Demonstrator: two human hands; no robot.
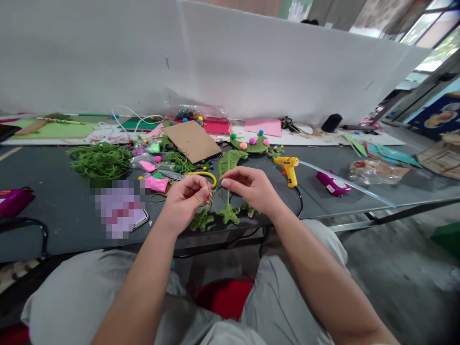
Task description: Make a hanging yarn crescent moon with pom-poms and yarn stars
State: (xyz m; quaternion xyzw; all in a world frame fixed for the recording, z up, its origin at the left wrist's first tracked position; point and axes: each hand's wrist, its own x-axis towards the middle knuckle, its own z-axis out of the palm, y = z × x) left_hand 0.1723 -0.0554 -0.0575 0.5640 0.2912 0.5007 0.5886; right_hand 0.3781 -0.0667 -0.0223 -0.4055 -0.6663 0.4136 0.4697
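Observation:
My left hand (190,199) is closed in a pinch over the front of the table, at the thin green stem of a leafy craft piece. Facing it, my right hand (247,187) also pinches at the stem, just below a curved green leaf (230,163). Small ruffled green leaves (229,213) dangle beneath my hands at the table edge. Yellow-handled scissors (212,176) lie partly behind my left hand. Beyond my right hand rests a green crescent piece with coloured pompoms (252,142).
A yellow glue gun (290,170) with a black cord stands right of my hands. Green yarn (100,160), a phone (141,220) and bagged pompoms lie left. A brown board (192,141) is behind; a purple item (333,183) sits right.

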